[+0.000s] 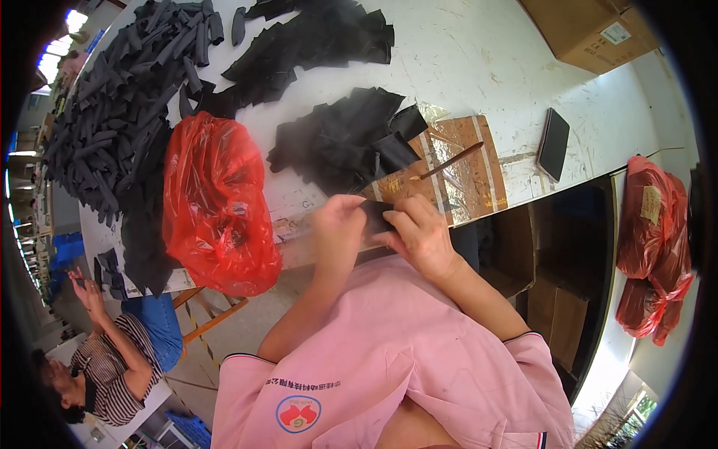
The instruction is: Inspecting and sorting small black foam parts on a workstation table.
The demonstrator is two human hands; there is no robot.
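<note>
Between my two hands, at the table's near edge, is a small black fabric piece (pixel 376 216). My left hand (pixel 340 227) pinches its left side, and my right hand (pixel 419 233) grips the right side with bent fingers. Just beyond them lies a loose pile of flat black fabric pieces (pixel 336 138). Right of that pile, a brown cardboard sheet (pixel 475 176) with clear tape rests on the table, and a thin brown stick-like tool (pixel 452 159) lies across it.
A red plastic bag (pixel 217 202) stands left of my hands. Behind it spreads a big heap of rolled dark pieces (pixel 112 112). A black phone (pixel 553 144) and a cardboard box (pixel 598 34) are at the right. Red bags (pixel 651 239) hang far right. Another person (pixel 120 359) sits at left.
</note>
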